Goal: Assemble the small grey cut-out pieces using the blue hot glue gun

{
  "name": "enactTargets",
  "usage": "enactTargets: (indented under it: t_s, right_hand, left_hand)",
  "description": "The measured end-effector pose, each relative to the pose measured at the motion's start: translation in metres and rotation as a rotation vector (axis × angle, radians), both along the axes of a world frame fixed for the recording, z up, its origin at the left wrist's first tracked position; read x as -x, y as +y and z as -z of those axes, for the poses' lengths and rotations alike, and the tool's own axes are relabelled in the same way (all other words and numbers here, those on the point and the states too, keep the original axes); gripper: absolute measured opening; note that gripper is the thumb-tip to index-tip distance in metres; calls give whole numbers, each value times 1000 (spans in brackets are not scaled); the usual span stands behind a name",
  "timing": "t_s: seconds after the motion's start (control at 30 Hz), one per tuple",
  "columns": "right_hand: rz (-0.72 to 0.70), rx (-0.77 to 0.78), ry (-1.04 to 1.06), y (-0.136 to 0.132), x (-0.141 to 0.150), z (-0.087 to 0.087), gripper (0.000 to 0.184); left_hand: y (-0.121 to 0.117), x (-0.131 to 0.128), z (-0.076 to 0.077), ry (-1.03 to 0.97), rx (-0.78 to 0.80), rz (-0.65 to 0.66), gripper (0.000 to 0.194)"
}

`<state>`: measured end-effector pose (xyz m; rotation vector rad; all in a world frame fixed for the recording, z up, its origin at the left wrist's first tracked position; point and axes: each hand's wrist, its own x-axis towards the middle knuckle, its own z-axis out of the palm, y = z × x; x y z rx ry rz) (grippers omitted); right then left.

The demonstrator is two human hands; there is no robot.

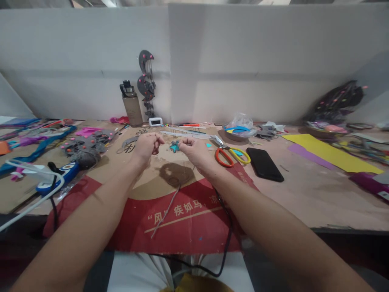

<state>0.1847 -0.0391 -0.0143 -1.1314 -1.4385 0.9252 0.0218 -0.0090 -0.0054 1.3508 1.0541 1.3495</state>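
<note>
In the head view, mid-frame and a little above centre, a small turquoise star-like piece with dark edging, pinched at its right edge between thumb and fingers of the right hand. Just left of it, apart from the piece, the left hand, with fingers curled in and tips close together; impossible to say whether around anything fine. Beneath both, a tan-and-red cardboard sheet with printed characters, and on it, at lower centre, a thin grey cord running down toward the lower left. Right of centre, near the right hand, scissors with one red and one yellow handle, blades apart, beside a small turquoise scrap; next to these, a black phone. Above, behind the scissors, a bowl with clear plastic in it. At right, a yellow sheet partly over a purple sheet, with a purple tool at the right edge. At upper left of centre, a bottle, upright, near a small white clock and a dark crescent ornament with pink dots against the white panel. At left, grey pieces with pink dots, a blue ribbon, a blue-and-white device and a white cable curving toward the lower left.
</note>
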Motion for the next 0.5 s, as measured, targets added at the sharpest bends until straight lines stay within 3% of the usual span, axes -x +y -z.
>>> enactTargets:
  t_s: [0.2, 0.33, 0.5]
  right_hand:
    - [0, 6, -7, -2, 1, -3, 15]
    - [18, -23, -22, 1, 0, -2, 16]
    - [37, -103, -82, 4, -1, 2, 14]
  left_hand:
    - [0, -1, 1, -86, 84, 92, 12]
    - [1, -5, 6, -48, 10, 171, 15]
    - [5, 0, 8, -40, 71, 159, 6]
